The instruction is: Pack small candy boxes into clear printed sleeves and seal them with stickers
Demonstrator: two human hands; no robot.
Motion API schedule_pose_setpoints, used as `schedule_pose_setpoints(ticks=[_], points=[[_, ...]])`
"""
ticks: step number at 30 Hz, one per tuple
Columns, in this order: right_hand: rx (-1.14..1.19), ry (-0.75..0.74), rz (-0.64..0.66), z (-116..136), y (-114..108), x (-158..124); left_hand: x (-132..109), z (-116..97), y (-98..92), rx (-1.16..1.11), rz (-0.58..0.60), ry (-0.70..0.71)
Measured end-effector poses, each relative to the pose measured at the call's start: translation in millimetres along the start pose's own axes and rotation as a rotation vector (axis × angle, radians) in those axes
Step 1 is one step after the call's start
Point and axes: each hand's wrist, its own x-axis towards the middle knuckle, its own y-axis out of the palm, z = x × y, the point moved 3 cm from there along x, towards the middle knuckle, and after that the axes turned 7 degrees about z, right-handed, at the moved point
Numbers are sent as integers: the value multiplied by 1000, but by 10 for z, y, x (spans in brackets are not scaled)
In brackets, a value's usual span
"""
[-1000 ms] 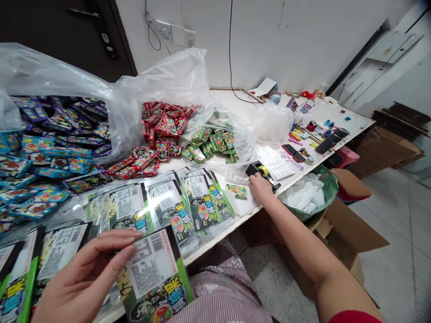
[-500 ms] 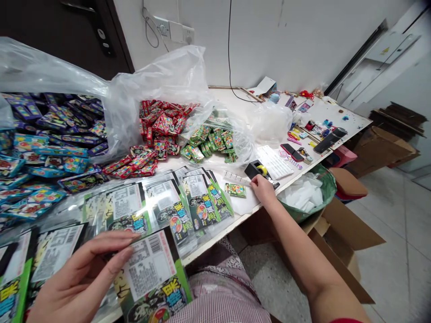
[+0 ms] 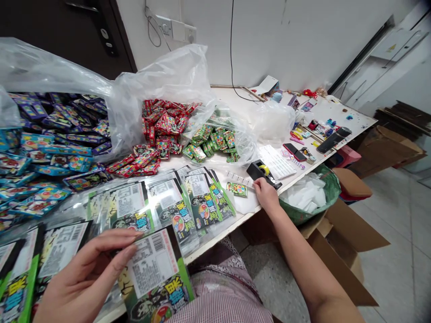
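My left hand [image 3: 84, 280] presses its fingers on a green and black printed packet [image 3: 155, 273] with a white barcode label, at the table's near edge. My right hand [image 3: 266, 194] reaches out to the black tape dispenser [image 3: 261, 171] with its yellow roll. Its fingers are pinched at the dispenser's front; what they hold is too small to make out. A small green box [image 3: 236, 189] lies just left of that hand, beside a white paper strip [image 3: 239, 179].
More printed packets [image 3: 168, 204] overlap along the table front. Clear bags hold blue boxes [image 3: 43, 143], red boxes [image 3: 161, 128] and green boxes [image 3: 215, 141]. A phone [image 3: 293, 152], a black bottle [image 3: 333, 140] and small items lie far right. A lined bin [image 3: 308, 193] and cardboard box [image 3: 343, 237] stand below the edge.
My right hand has drawn back slightly from the tape dispenser toward the table edge. My left hand stays on the packet.
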Motion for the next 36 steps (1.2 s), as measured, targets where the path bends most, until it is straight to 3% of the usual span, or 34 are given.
schedule_pose_setpoints(ticks=[8,14,17,19,23,27,29,32,36], points=[[241,-37,-159,13,-248,-107,25,-186,56,-29,46,18],[388,-19,-134,104,-242,-95,-1,-183,60,-80,46,17],[471,-40,-96,332,-338,-109,-1,-192,66,-97,44,11],[571,-130,56,677,-431,-162,4,-225,94,-112,51,14],[692,-557,575,1720,-625,-387,15,-333,194,-174,90,37],[533,-883,827,2540,-662,-493,3,-408,253,-226,114,70],[432,-953,926,2765,-575,-468,-14,-417,251,-236,104,78],[287,-959,1066,2912,-418,-417,-34,-404,237,-251,91,81],[194,-911,1105,2952,-317,-407,-31,-370,225,-284,84,78]])
